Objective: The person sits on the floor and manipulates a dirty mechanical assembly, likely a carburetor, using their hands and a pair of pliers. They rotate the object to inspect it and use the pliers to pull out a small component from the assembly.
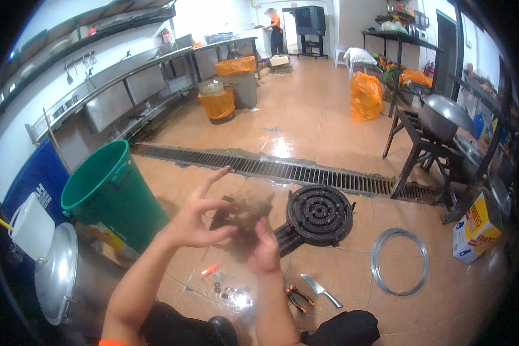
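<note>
My left hand [196, 222] is raised with its fingers apart, close to a dark, blurred piece [242, 222] whose kind I cannot make out. My right hand [265, 249] grips that piece from the other side, thumb upward; its other fingers are mostly hidden. Just beyond, a black cast-iron gas burner [320, 214] with concentric rings lies on the tiled floor. Below my hands are a small orange object [209, 270] and several small dark round parts [218, 286]. A kitchen knife [323, 291] and orange-handled pliers [299, 299] lie right of my right forearm.
A coil of wire [399, 262] lies at right, near a yellow-white carton [476, 230]. A green bin [112, 196] and a lidded metal pot [63, 277] stand at left. A floor drain grate [259, 165] crosses beyond the burner. Another person [275, 32] stands far back.
</note>
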`<action>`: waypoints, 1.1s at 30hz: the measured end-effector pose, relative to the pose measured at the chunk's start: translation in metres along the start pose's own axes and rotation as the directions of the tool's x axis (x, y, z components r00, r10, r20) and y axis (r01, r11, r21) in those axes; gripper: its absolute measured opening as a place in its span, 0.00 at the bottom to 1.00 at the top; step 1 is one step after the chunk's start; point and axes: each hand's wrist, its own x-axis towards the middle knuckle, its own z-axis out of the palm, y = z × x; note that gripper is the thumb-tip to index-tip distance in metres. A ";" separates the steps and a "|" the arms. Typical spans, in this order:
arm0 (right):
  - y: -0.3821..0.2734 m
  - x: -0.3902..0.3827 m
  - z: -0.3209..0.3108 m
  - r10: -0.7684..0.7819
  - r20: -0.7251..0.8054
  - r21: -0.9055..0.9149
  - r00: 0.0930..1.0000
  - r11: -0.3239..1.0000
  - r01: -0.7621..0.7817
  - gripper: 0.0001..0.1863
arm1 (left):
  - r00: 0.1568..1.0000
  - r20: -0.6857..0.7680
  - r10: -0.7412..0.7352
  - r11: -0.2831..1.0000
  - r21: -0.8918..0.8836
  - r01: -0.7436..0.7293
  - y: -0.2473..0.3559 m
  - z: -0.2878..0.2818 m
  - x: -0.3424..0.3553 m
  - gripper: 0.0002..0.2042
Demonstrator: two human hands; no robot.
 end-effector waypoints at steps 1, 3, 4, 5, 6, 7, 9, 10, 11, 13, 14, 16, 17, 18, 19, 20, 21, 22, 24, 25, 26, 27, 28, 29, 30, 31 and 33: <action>-0.002 -0.003 0.003 -0.009 0.032 0.020 0.999 1.000 0.009 0.23 | 0.999 0.012 -0.030 1.000 -0.005 0.030 0.008 0.000 0.001 0.15; -0.007 -0.009 -0.008 0.010 0.030 0.051 0.999 0.999 -0.012 0.22 | 0.998 0.043 -0.051 0.997 0.058 0.049 0.021 0.011 0.006 0.13; -0.012 -0.010 -0.012 0.022 0.035 0.076 0.999 0.997 -0.025 0.21 | 0.997 0.047 -0.058 0.994 0.093 0.053 0.025 0.018 0.009 0.13; -0.017 -0.011 -0.016 0.032 0.039 0.100 0.999 0.994 -0.035 0.21 | 0.997 0.052 -0.062 0.991 0.125 0.055 0.028 0.025 0.012 0.13; -0.023 -0.014 -0.018 0.026 0.020 0.079 0.999 0.996 -0.028 0.21 | 0.998 0.048 -0.038 0.989 0.143 0.030 0.030 0.031 0.016 0.13; -0.030 -0.015 -0.023 0.020 -0.003 0.045 1.000 0.999 -0.020 0.22 | 0.999 0.038 -0.008 0.989 0.150 0.003 0.025 0.038 0.020 0.13; -0.042 -0.022 -0.033 -0.010 -0.042 -0.004 0.999 1.000 0.010 0.23 | 0.998 0.040 0.044 0.985 0.167 -0.050 0.017 0.058 0.023 0.13; -0.047 -0.026 -0.032 -0.041 -0.035 -0.010 0.999 0.999 0.041 0.24 | 0.995 0.055 0.081 0.976 0.197 -0.090 0.017 0.065 0.024 0.13; -0.055 -0.032 -0.032 -0.061 -0.046 -0.025 0.997 0.998 0.060 0.25 | 0.993 0.064 0.103 0.971 0.211 -0.114 0.020 0.073 0.026 0.13; -0.073 -0.038 -0.032 -0.051 -0.076 -0.069 0.996 0.997 0.046 0.27 | 0.992 0.071 0.109 0.951 0.282 -0.125 0.029 0.081 0.030 0.17; -0.078 -0.040 -0.034 -0.047 -0.107 -0.077 0.993 0.996 0.039 0.27 | 0.996 0.022 0.089 0.978 0.187 -0.092 0.032 0.088 0.031 0.18; -0.086 -0.043 -0.037 -0.051 -0.142 -0.082 0.989 0.996 0.040 0.26 | 0.996 -0.015 0.087 0.995 0.055 -0.086 0.032 0.096 0.034 0.20; -0.088 -0.044 -0.040 -0.062 -0.166 -0.083 0.984 0.995 0.049 0.25 | 0.996 -0.012 0.087 0.996 0.030 -0.086 0.032 0.100 0.036 0.20; -0.088 -0.044 -0.044 -0.072 -0.189 -0.083 0.979 0.995 0.057 0.24 | 0.996 -0.010 0.086 0.996 0.008 -0.086 0.031 0.103 0.036 0.20; -0.088 -0.043 -0.047 -0.082 -0.207 -0.080 0.975 0.995 0.066 0.23 | 0.996 -0.006 0.086 0.996 -0.011 -0.086 0.029 0.105 0.038 0.21; -0.088 -0.043 -0.048 -0.081 -0.192 -0.085 0.978 0.994 0.066 0.23 | 0.998 -0.008 0.062 0.998 -0.025 -0.062 0.028 0.108 0.038 0.20; -0.090 -0.043 -0.049 -0.080 -0.176 -0.089 0.981 0.994 0.065 0.24 | 0.999 -0.009 0.037 0.999 -0.039 -0.037 0.027 0.110 0.036 0.19; -0.090 -0.043 -0.049 -0.080 -0.159 -0.093 0.984 0.993 0.065 0.24 | 1.000 -0.010 0.014 0.999 -0.052 -0.014 0.026 0.111 0.036 0.18; -0.087 -0.042 -0.052 -0.066 -0.159 -0.088 0.985 0.995 0.052 0.24 | 0.999 0.008 0.031 0.999 -0.030 -0.031 0.022 0.109 0.033 0.16; -0.084 -0.040 -0.054 -0.059 -0.159 -0.086 0.985 0.995 0.046 0.23 | 0.999 0.017 0.040 0.999 -0.019 -0.040 0.019 0.108 0.032 0.14; -0.083 -0.038 -0.054 -0.060 -0.158 -0.099 0.986 0.994 0.045 0.23 | 0.999 0.006 0.037 0.999 -0.010 -0.037 0.018 0.108 0.032 0.14; -0.081 -0.037 -0.053 -0.061 -0.158 -0.113 0.986 0.993 0.043 0.23 | 0.999 -0.006 0.034 0.999 -0.002 -0.034 0.016 0.108 0.031 0.13; -0.079 -0.035 -0.053 -0.060 -0.159 -0.126 0.985 0.991 0.040 0.23 | 0.999 -0.016 0.029 1.000 0.006 -0.029 0.015 0.108 0.030 0.12; -0.078 -0.034 -0.052 -0.053 -0.166 -0.099 0.985 0.994 0.037 0.23 | 0.998 -0.018 0.058 0.994 0.090 -0.056 0.014 0.108 0.029 0.13; -0.077 -0.032 -0.051 -0.047 -0.173 -0.073 0.984 0.997 0.035 0.23 | 0.996 -0.017 0.086 0.981 0.174 -0.082 0.014 0.108 0.029 0.13; -0.076 -0.031 -0.051 -0.039 -0.177 -0.047 0.983 0.998 0.032 0.23 | 0.993 -0.014 0.115 0.960 0.258 -0.107 0.016 0.107 0.028 0.13; -0.076 -0.033 -0.055 -0.052 -0.171 -0.009 0.984 0.999 0.052 0.22 | 0.994 -0.043 0.096 0.978 0.190 -0.087 0.020 0.106 0.032 0.13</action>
